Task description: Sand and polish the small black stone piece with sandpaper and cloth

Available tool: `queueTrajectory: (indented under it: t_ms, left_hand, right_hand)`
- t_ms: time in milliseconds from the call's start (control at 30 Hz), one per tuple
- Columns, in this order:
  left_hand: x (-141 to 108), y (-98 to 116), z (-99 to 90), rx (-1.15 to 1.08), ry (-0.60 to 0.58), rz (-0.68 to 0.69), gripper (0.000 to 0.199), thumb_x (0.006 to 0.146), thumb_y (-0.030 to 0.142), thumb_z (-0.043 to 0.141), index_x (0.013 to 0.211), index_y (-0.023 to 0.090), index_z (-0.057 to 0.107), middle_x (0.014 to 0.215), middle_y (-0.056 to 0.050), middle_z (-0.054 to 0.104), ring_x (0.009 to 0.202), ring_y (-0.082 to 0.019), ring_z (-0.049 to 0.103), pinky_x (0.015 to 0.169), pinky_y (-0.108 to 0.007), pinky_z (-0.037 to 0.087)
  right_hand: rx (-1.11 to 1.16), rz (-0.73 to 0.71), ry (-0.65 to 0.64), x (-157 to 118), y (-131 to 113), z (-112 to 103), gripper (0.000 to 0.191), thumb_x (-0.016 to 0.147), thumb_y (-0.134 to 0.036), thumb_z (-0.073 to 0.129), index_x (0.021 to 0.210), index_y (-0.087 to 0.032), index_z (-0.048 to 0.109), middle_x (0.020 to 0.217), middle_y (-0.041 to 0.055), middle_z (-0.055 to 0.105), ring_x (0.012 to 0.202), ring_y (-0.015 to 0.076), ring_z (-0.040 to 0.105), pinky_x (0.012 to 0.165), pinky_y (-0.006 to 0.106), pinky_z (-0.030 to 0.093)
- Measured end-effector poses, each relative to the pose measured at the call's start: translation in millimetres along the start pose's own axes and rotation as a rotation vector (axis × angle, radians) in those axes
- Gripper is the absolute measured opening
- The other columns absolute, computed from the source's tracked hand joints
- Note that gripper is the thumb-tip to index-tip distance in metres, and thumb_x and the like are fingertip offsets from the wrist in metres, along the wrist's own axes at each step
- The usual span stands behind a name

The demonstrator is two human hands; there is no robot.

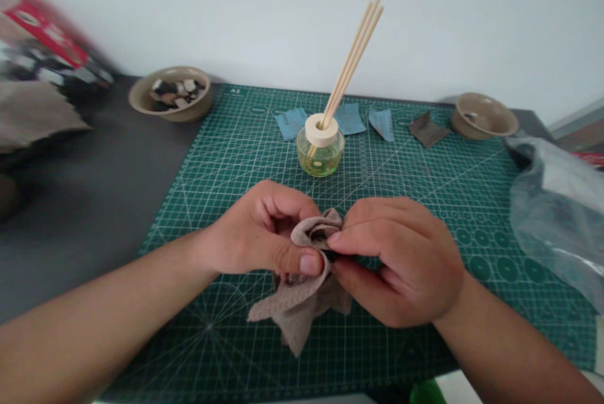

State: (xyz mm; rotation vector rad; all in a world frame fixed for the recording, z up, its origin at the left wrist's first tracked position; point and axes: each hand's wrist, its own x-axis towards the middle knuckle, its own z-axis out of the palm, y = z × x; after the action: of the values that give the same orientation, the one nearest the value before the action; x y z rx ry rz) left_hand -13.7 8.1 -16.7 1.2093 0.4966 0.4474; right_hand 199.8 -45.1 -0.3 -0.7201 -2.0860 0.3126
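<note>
Left hand: the left hand (pixel 264 234) has a good grip on the tan cloth (pixel 302 303), thumb pressed on top, fingers curled behind it.
Right hand: the right hand (pixel 401 259) is narrow, thumb and forefinger close together right at the cloth's fold. Can't tell if they're pinching fabric or the dark bit tucked in there, it's too small to make out.
Cloth: bunched up between both hands, loose corners hanging down over the green cutting mat (pixel 226 165).
Diffuser: a reed diffuser (pixel 321 152) stands upright just beyond the hands, sticks leaning right.
Scraps: blue packets (pixel 350 119) lie around and behind it, plus a brown scrap (pixel 428 130) further right.
Bowls: left bowl (pixel 189 113) has a pile of dark and pale chunks (pixel 182 94); right bowl (pixel 486 130) sits near the clear plastic bag (pixel 542 202).
</note>
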Motion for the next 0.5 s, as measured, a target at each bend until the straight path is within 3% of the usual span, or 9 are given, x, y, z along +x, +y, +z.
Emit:
queueTrajectory:
  t_ms: [300,500]
  left_hand:
    - [0.0,5.4,1.5,0.035,0.032,0.037,0.029,0.078,0.034,0.084,0.065,0.014,0.067,0.057,0.003,0.065,0.044,-0.007,0.057,0.043,-0.016,0.045]
    - [0.7,4.4,-0.4,0.008,0.068,-0.029,0.032,0.069,0.04,0.09,0.066,0.015,0.07,0.057,0.0,0.065,0.043,-0.009,0.055,0.041,-0.018,0.045]
  right_hand:
    - [0.076,0.075,0.081,0.3,-3.6,-3.4,0.009,0.087,-0.016,0.069,0.089,-0.023,0.064,0.078,-0.0007,0.075,0.072,0.0137,0.071,0.068,0.029,0.06]
    - [0.062,0.071,0.039,1.4,-3.7,-4.4,0.008,0.088,-0.017,0.069,0.09,-0.023,0.064,0.082,-0.0007,0.076,0.075,0.0135,0.072,0.071,0.029,0.061]
